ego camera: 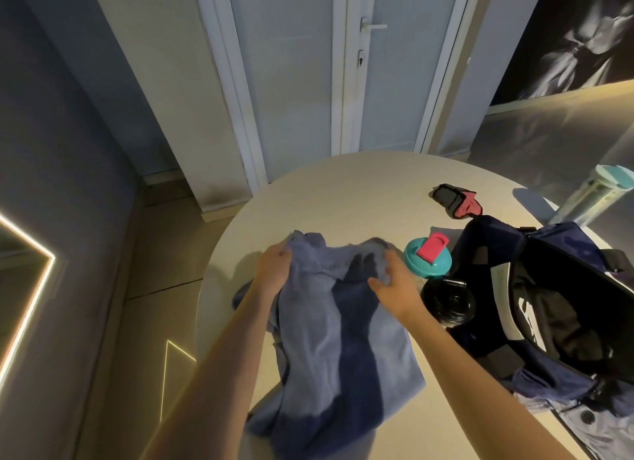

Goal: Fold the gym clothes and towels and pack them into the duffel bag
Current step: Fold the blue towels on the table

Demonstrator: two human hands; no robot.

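A blue towel (329,339) lies rumpled on the round pale table (326,192), stretching from the middle toward the near edge. My left hand (274,267) grips its far left corner, fingers curled into the cloth. My right hand (394,288) grips the far right corner the same way. To the right stands the dark navy duffel bag (555,308), its top unzipped and gaping, with dark and white cloth inside.
A teal bottle with a pink lid flap (428,257) and a black round lid (447,302) stand between the towel and the bag. Black-and-pink gloves (454,200) lie farther back. A tall clear bottle (590,195) stands at the far right. A door is behind the table.
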